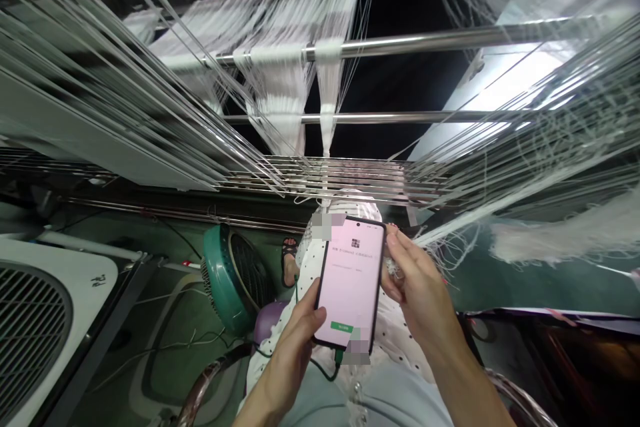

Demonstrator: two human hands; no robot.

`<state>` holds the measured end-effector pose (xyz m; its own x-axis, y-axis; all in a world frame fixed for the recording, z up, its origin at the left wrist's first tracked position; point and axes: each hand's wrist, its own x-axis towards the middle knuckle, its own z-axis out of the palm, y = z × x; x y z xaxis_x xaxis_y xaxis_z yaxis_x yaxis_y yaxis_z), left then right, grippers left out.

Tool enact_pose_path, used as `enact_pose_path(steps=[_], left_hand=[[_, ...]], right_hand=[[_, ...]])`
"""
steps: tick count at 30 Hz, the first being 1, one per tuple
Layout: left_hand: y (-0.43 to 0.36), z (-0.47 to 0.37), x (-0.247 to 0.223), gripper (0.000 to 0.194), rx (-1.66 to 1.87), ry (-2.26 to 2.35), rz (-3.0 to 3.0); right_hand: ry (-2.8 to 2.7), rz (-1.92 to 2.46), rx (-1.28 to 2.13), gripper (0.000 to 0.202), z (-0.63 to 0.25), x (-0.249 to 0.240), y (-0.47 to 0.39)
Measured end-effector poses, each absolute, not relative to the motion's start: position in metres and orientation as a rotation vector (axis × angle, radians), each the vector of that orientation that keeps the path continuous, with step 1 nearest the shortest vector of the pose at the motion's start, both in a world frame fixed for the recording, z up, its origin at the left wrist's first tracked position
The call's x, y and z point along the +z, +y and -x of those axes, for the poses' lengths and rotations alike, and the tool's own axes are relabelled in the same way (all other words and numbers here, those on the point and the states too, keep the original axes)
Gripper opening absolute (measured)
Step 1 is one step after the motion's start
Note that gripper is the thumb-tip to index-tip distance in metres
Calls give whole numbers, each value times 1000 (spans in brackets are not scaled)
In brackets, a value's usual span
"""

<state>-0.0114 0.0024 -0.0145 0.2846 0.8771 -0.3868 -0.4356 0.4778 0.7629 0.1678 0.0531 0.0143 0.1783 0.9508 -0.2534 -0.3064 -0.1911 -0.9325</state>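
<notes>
A phone (350, 287) with a lit, pale pink screen and a green button near its bottom is upright above my lap. My left hand (295, 347) holds its lower left edge, the thumb over the rim. On the other side my right hand (417, 280) is at the upper right edge, fingers bent together; whether it grips the phone or something small beside it is unclear. A dark green cable (330, 370) runs from the phone's lower end. Beyond the phone, white threads (327, 107) gather to a narrow bundle that hangs down to my knees.
Metal bars (400, 45) and thin rods (360, 177) cross in front of me. Stretched threads slope in from both sides. A green fan (225, 280) stands on the floor at the left, near a white grilled unit (95, 267). Loose threads (540, 240) hang at the right.
</notes>
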Motion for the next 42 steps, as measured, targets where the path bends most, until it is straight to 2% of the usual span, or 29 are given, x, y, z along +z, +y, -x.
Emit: enact_pose_path(steps=[12,19,35,42], left_hand=[[1,15,-15,57,934,879,-612],[2,12,-5,68,911,920,-760],[1,11,-5,70,921,929,-778],[-2,12,-6,78,907,1009,-757]], right_hand=[[-696,1263,1315,32,-167,15,52],[-690,1256,1305,33,-167,14,52],[-675,1276,1304,39,-168,12,50],[-660,1285,1294,40,-165,11,52]])
